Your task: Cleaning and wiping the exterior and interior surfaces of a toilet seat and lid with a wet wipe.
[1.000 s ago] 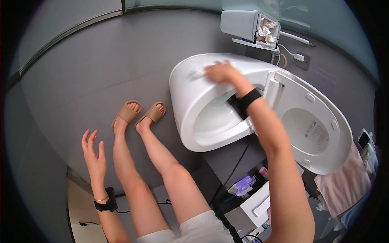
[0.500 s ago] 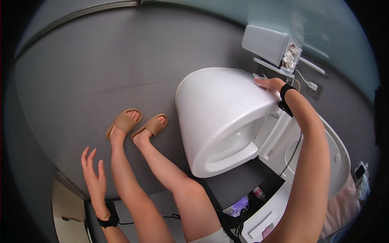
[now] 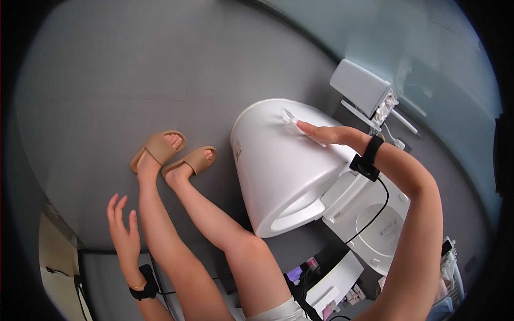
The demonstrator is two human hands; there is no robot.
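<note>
A white toilet (image 3: pixel 284 160) stands in the middle of the view, its seat and lid (image 3: pixel 369 227) tipped back from the bowl. My right hand (image 3: pixel 327 135) lies on the smooth outer side of the bowl. Under its fingers is a crumpled white wipe (image 3: pixel 289 117), pressed between hand and ceramic. At the lower left, my left hand (image 3: pixel 126 232) hangs in the air with fingers apart, touching nothing. Both wrists carry black straps, and a black cable runs from the right one.
Beyond the toilet are a pale waste bin (image 3: pixel 360 85) full of crumpled tissue and a white plug (image 3: pixel 399 143). My feet in tan slippers (image 3: pixel 161 151) rest on the grey floor. Near my knees sits an open drawer-like unit (image 3: pixel 334 273) with small items. A glass panel (image 3: pixel 428 59) borders the far right.
My right hand has slid left with the wipe, from the far edge of the toilet onto the middle of its outer side. My left hand stays put. The view has shifted slightly.
</note>
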